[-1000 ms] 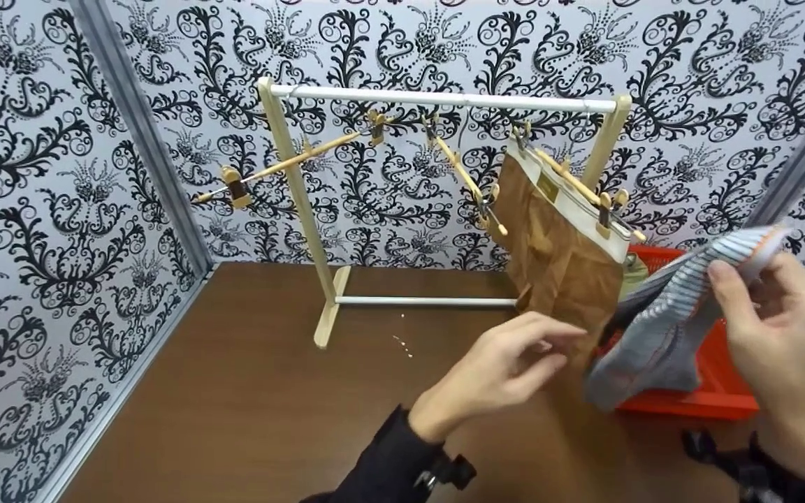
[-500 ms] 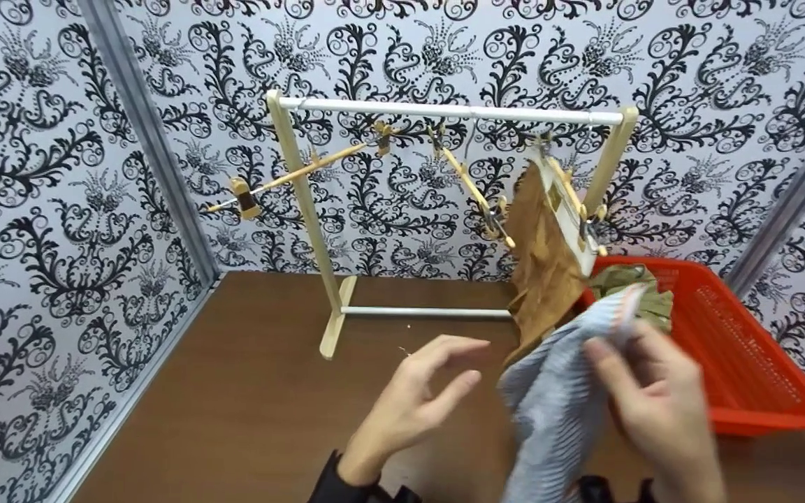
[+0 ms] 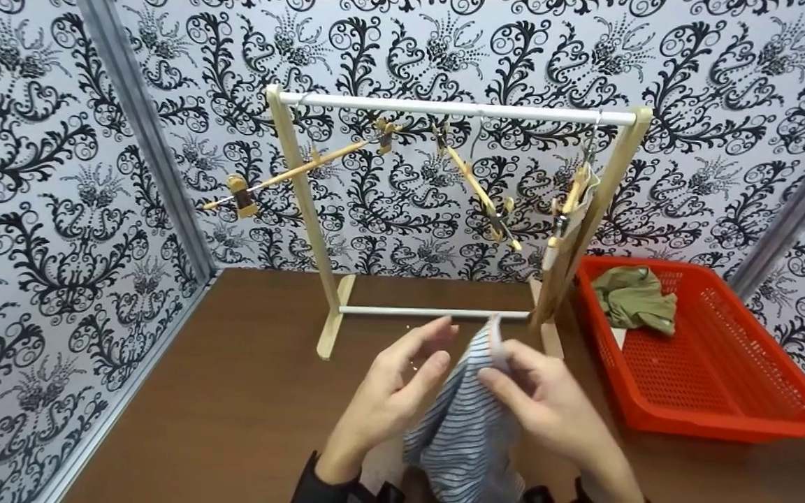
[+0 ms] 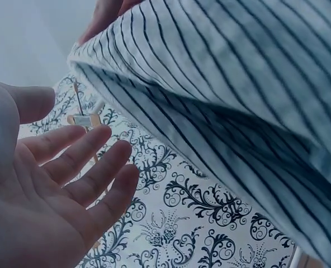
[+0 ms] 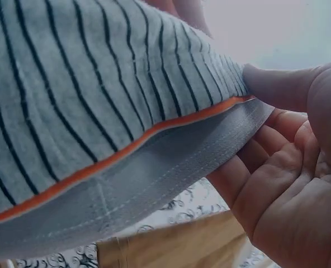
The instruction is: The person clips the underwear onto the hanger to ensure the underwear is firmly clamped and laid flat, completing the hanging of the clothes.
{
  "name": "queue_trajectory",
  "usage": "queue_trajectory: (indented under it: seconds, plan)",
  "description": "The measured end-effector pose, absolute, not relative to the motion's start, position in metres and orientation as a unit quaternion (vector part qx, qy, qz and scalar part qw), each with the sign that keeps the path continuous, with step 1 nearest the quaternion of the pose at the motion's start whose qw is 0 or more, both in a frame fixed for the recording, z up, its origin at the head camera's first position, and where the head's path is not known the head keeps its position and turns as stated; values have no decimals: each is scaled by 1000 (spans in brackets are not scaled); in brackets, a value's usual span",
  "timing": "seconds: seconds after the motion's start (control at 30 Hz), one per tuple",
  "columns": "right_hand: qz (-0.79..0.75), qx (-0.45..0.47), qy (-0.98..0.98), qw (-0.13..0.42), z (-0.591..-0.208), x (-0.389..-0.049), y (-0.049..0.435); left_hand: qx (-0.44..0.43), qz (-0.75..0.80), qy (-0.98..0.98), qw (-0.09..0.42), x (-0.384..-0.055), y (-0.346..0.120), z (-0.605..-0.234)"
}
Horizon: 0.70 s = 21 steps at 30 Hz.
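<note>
A striped grey-and-dark garment (image 3: 469, 426) hangs over the table in front of the rack. My right hand (image 3: 549, 398) pinches its top edge between thumb and fingers. The right wrist view shows an orange trim and a plain grey inner band (image 5: 171, 151) along that edge, with the thumb on the striped side. My left hand (image 3: 388, 391) is beside the garment's left side, fingers apart and loosely bent around nothing. In the left wrist view the open palm (image 4: 53, 195) faces the striped cloth, with a gap between. The garment's lower end leaves the head view.
A wooden rack with a white rail (image 3: 444, 107) stands behind. A bare clip hanger (image 3: 308, 166) hangs left, another (image 3: 472, 183) near the middle. At right, brown clothing (image 3: 557, 279) hangs edge-on. A red basket (image 3: 717, 426) holds an olive cloth (image 3: 636, 297).
My right hand has carried the striped garment leftward from over the basket to the front of the rack. My left hand has moved left. The brown clothing has swung round edge-on.
</note>
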State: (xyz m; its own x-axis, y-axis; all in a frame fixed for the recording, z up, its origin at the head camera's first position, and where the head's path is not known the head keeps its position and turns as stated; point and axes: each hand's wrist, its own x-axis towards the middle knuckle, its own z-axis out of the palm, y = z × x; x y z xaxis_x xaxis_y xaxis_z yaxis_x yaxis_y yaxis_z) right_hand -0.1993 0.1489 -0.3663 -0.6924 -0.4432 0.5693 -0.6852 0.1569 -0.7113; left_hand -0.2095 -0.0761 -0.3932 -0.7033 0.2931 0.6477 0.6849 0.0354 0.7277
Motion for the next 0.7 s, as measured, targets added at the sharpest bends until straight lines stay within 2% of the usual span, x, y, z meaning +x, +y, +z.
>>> queue_trajectory:
  seconds: [0.23, 0.47, 0.7]
  plan:
    - [489, 413, -759, 118, -378, -208, 137, -334, -615, -704, 123, -213, -77, -395]
    - [473, 421, -766, 110, -381, -213, 133, -322, -614, -710, 125, -214, -77, -396]
    - [452, 430, -772, 124, -385, -216, 129, -322, -629, -701, 91, -218, -77, -401]
